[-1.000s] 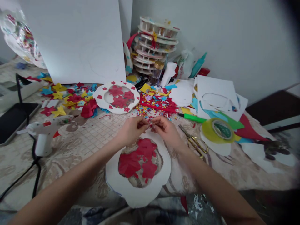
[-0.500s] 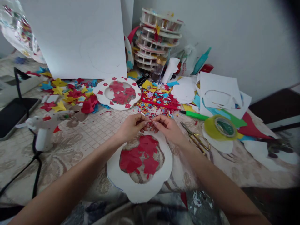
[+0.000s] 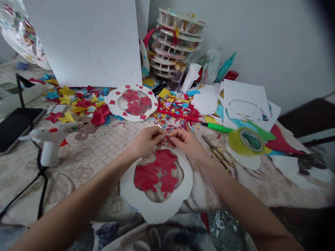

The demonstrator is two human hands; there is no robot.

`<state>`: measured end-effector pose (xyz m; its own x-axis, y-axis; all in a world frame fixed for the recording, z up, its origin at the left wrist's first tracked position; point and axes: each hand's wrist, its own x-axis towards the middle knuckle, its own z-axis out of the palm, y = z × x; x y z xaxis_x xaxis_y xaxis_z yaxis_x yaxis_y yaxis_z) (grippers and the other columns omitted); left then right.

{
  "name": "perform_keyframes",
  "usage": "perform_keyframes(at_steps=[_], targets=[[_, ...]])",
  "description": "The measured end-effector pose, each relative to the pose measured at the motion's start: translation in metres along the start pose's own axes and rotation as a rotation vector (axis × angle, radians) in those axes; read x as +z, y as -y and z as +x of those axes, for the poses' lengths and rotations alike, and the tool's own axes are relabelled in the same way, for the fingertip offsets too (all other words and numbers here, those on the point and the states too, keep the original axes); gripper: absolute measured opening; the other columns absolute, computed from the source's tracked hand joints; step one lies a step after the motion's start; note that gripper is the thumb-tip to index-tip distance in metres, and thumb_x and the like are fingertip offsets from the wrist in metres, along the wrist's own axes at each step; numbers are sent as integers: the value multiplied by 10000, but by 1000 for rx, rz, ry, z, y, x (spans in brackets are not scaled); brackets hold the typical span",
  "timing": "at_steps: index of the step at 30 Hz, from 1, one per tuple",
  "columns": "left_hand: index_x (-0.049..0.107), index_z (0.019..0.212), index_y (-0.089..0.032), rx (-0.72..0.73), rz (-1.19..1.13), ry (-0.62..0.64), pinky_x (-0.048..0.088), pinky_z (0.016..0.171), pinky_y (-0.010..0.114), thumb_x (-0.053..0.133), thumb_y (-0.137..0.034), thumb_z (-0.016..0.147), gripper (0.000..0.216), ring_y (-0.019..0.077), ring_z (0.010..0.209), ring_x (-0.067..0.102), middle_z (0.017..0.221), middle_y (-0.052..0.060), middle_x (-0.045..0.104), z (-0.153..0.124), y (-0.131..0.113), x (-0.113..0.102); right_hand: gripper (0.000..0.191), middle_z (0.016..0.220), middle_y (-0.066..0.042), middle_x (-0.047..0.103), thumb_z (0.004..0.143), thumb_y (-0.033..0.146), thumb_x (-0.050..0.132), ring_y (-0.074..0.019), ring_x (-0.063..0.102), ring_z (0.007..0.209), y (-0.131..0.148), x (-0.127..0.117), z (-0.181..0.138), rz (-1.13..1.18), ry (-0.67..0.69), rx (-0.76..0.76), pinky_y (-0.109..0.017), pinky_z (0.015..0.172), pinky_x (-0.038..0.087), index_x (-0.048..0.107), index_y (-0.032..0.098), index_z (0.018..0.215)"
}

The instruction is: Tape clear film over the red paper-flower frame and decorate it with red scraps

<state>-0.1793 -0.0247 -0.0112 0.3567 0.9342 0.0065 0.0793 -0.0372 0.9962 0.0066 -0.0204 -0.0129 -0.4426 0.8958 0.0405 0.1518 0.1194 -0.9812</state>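
Note:
A white scalloped paper ring (image 3: pixel 146 205) lies at the table's front edge, with red paper flowers (image 3: pixel 157 172) showing in its round opening. Just beyond its far rim my left hand (image 3: pixel 146 140) and my right hand (image 3: pixel 187 142) meet fingertip to fingertip. Both are pinched closed on something tiny between them that I cannot make out. A second white ring (image 3: pixel 133 103), dotted with small red squares and filled with red flowers, lies farther back.
Gold scissors (image 3: pixel 218 153) and a yellow-green tape roll (image 3: pixel 246 141) lie right of my right hand, a green marker (image 3: pixel 216 128) behind them. A white glue gun (image 3: pixel 49 143) with black cord sits left. Coloured paper scraps (image 3: pixel 175 113), cut white sheets (image 3: pixel 243 103) and stacked white trays (image 3: pixel 175 42) fill the back.
The view has shifted slightly, so everything sits a little lower and nearer. My hands stay pinched together at the ring's far rim, with only small finger movements.

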Motion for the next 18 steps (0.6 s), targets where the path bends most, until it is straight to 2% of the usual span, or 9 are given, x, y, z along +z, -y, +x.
perform_keyframes(at_steps=[14,18], targets=[[601,848,-121,16,-48,-6,495,592,238,609,-258,796,147,102,622,597,689,14,624,1,0,1,104,726,6,616,834,288,570,-108,616,636,8,-3,0,-47,5,-31,-241,592,490,562,185,841],[614,852,-122,-21,-95,-50,505,626,253,661,-311,762,215,116,658,616,706,19,636,1,0,1,75,763,-2,631,842,265,541,-123,619,651,5,1,-2,-145,-62,-108,-260,612,495,562,195,853]])
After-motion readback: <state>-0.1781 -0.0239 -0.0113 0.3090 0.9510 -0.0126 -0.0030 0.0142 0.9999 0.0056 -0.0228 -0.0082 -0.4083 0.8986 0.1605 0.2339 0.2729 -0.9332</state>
